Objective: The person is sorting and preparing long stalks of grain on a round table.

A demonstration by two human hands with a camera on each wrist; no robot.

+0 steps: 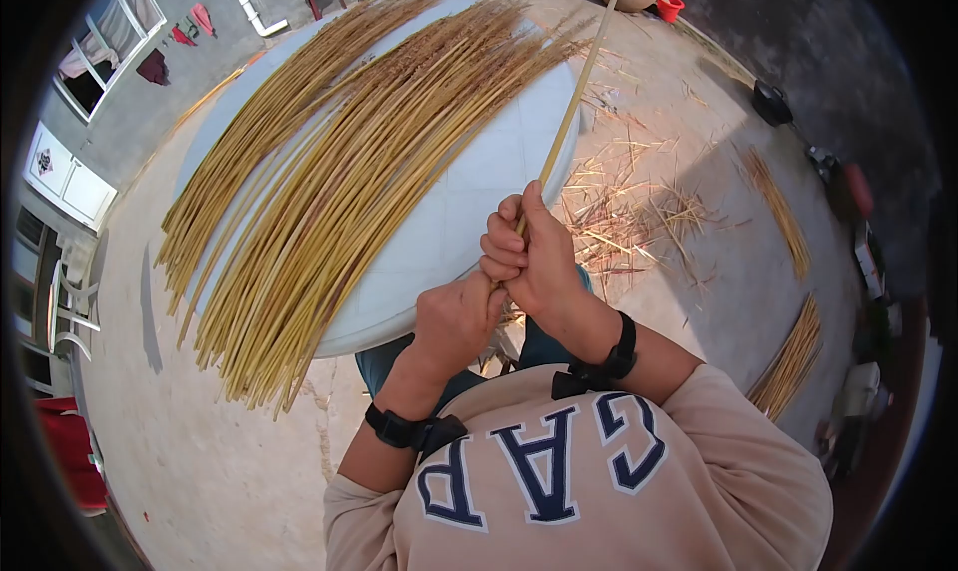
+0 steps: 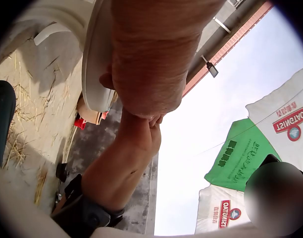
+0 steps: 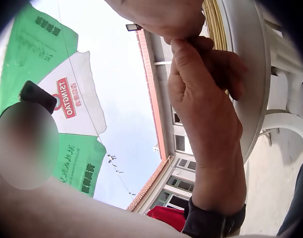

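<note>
In the head view a single long dry stalk (image 1: pixel 573 107) slants up and away from the hands, past the edge of the white round table (image 1: pixel 449 227). My right hand (image 1: pixel 534 247) grips it near its lower end, thumb laid along it. Just below, against the right hand, my left hand (image 1: pixel 454 316) is curled with thumb and fingers pinching at the stalk's butt end. Both wrist views show the hands meeting, but the stalk is hidden there. Many similar stalks (image 1: pixel 329 212) with brown feathery heads lie across the table beside the left hand.
Broken straw (image 1: pixel 624 227) litters the concrete right of the table. Two small stalk bundles, one farther off (image 1: pixel 778 212) and one nearer (image 1: pixel 790 361), lie on the ground at right. A red bucket (image 1: pixel 670 8) stands at the back. A white chair (image 1: pixel 72 306) is at left.
</note>
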